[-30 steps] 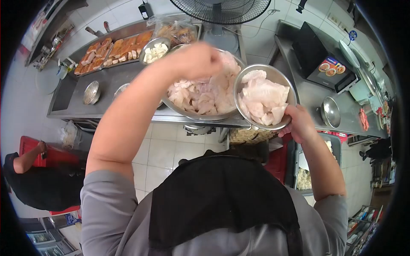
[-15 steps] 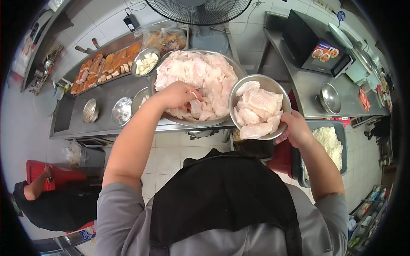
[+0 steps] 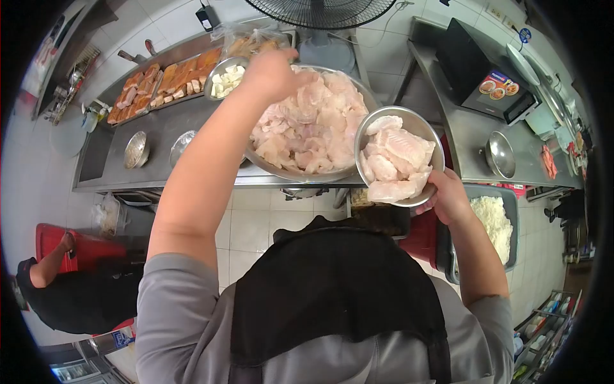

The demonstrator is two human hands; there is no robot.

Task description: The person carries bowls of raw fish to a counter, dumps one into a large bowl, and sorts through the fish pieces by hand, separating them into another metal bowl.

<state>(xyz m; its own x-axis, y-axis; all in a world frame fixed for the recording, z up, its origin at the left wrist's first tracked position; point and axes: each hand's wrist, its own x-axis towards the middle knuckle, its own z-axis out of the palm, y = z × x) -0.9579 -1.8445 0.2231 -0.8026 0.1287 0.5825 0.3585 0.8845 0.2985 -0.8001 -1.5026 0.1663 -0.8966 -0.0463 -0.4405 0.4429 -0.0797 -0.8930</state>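
Observation:
My right hand grips the rim and side of a steel bowl, which is tilted toward me and heaped with pale raw fish fillets. To its left stands a large steel basin, piled with more pale raw pieces. Above the basin's far left side is my left hand; motion smears it and its fingers are partly hidden. Close beside that wrist sits a small bowl of white cubes.
Trays of orange-topped fillets lie at the back left of the steel counter. A fan stands behind the basin. On the right are a microwave and a tub of white shreds. Another person is at lower left.
My left hand has lifted off the near side of the pile and moved to the basin's far left side. My right hand still holds the bowl of fillets.

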